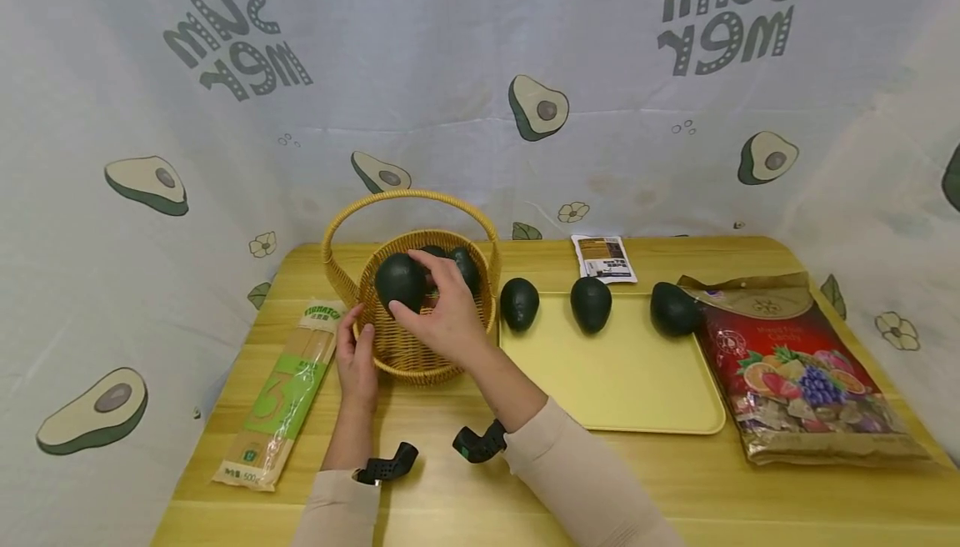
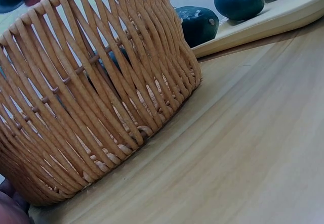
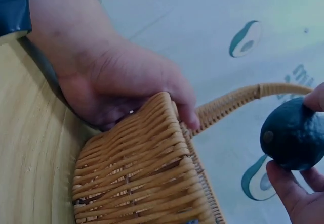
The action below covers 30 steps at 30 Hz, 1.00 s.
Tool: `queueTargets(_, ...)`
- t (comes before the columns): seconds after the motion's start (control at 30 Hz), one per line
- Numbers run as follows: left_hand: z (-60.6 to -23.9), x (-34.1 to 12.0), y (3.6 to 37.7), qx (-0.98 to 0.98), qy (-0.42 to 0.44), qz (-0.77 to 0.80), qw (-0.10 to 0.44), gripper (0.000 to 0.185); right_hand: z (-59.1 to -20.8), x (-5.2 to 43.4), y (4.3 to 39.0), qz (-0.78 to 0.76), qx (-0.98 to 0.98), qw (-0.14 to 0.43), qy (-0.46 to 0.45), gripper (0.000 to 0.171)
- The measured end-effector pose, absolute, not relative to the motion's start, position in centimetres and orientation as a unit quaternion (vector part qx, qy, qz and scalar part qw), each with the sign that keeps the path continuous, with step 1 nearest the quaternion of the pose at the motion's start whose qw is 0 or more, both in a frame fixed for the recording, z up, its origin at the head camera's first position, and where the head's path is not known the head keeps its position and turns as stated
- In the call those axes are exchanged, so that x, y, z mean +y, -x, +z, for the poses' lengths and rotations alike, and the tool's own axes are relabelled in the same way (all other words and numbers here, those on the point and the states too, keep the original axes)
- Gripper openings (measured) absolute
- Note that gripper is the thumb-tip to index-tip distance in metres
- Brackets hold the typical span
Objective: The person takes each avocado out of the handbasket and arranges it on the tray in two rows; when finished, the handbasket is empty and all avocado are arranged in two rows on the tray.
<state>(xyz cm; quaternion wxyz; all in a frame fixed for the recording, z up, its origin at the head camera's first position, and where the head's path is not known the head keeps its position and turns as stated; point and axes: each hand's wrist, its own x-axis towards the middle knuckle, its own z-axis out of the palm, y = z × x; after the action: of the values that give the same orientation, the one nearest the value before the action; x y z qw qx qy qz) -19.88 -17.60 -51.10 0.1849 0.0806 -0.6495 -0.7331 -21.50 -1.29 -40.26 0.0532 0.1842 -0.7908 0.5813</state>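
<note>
My right hand (image 1: 450, 318) holds a dark green avocado (image 1: 397, 282) between thumb and fingers, over the left side of a yellow wicker basket (image 1: 408, 355) with a tall hoop handle. The right wrist view shows the avocado (image 3: 288, 135) raised above the rim, its small stem spot visible. My left hand (image 1: 356, 368) grips the basket's near-left side; there the thumb hooks over the rim while the fingers lie against the outer wall. Inside the basket, toward the back right, sit dark avocados (image 1: 467, 270), partly hidden by my right hand.
Right of the basket lies a pale yellow tray (image 1: 607, 380), with three avocados (image 1: 591, 305) along its far edge. A large candy bag (image 1: 802, 372) stands against its right side. A small white packet (image 1: 604, 258) lies behind; a noodle pack (image 1: 285, 397) lies at left.
</note>
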Motion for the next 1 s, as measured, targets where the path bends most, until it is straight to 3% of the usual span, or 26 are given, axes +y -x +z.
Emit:
queueTargets(0.3,-50.8,-17.4,19.8,-0.648,-0.079,-0.733,0.189,0.039,-40.3,1.5,19.7,0.616,-0.771,0.003,-0.158,0.070)
queueTargets(1.0,-51.2,-17.7,19.7,-0.648,-0.072,-0.737,0.181,0.041,-40.9,9.6,18.0,0.568,-0.814,0.007,-0.121,0.075)
